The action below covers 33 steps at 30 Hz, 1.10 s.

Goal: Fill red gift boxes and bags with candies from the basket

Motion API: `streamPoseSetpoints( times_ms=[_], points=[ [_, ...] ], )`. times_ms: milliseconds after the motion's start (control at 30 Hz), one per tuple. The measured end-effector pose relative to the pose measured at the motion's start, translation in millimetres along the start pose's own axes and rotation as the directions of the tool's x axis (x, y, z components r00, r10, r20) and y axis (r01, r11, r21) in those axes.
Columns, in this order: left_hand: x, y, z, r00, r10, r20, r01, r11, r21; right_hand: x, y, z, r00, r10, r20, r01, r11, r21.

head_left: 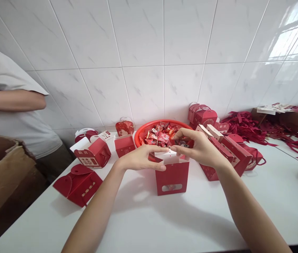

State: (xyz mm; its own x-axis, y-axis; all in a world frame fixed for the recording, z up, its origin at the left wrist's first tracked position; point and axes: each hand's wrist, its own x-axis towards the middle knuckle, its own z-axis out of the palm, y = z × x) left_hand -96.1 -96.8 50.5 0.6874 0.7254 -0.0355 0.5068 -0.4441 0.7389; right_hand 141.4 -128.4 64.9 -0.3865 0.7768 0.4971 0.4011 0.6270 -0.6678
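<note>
Red box (172, 175) stands upright on the white table (159, 225), top unfolded, pale inner flaps up, slot window facing the wearer; what shows through the slot is too small to tell. It sits between the two hands, below their fingertips, roughly centred, presumably so both reach the rim evenly. Left hand (143, 158) is at the top left edge, thumb and fingers parted, thumb by the front corner; can't tell if it grips. Right hand (198, 146) is over the top right, thumb and index curled near a flap; can't tell if it pinches. Looks like they steady the top from both sides. Red basket (137, 135) of wrapped sweets (162, 135) is just behind, likely for short reach. Upright red boxes (235, 154) stand right, more boxes (93, 153) left. Farther out: ribbons (246, 124) right, person in pale shirt (17, 80) and cardboard carton (4, 179) left.
</note>
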Motion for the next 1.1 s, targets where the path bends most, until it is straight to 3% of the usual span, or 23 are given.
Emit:
streamPoseSetpoints(
  times_ms=[67, 200, 433, 700, 767, 900, 1100],
  points=[
    [0, 1, 0.0, 0.999, 0.036, 0.026, -0.035, 0.999, -0.027, 2, 0, 3, 1.000, -0.002, 0.024, 0.002, 1.000, 0.001],
    [-1, 2, -0.1, 0.993, 0.083, 0.082, -0.078, 0.995, -0.070, 3, 1, 5, 0.981, -0.018, 0.195, 0.018, 1.000, 0.003],
    [0, 1, -0.1, 0.999, 0.002, 0.054, 0.003, 0.996, -0.086, -3, -1, -18, 0.998, -0.009, 0.064, 0.011, 0.999, -0.031],
    [10, -5, 13.2, 0.970, 0.106, 0.220, -0.040, 0.958, -0.285, -12, -2, -43, 0.999, -0.011, -0.037, 0.008, 0.996, -0.089],
    [11, -4, 15.9, 0.978, 0.112, 0.174, -0.064, 0.963, -0.261, -12, -1, -45, 1.000, -0.006, 0.010, 0.006, 0.997, -0.079],
    [12, 0, 19.6, 0.989, 0.144, -0.037, -0.148, 0.972, -0.183, -10, 2, -43, 0.987, 0.032, 0.155, -0.017, 0.995, -0.098],
    [19, -7, 25.3, 0.923, 0.235, -0.303, -0.240, 0.970, 0.021, -8, 11, -37, 0.939, 0.085, 0.333, -0.024, 0.983, -0.182]
  ],
)
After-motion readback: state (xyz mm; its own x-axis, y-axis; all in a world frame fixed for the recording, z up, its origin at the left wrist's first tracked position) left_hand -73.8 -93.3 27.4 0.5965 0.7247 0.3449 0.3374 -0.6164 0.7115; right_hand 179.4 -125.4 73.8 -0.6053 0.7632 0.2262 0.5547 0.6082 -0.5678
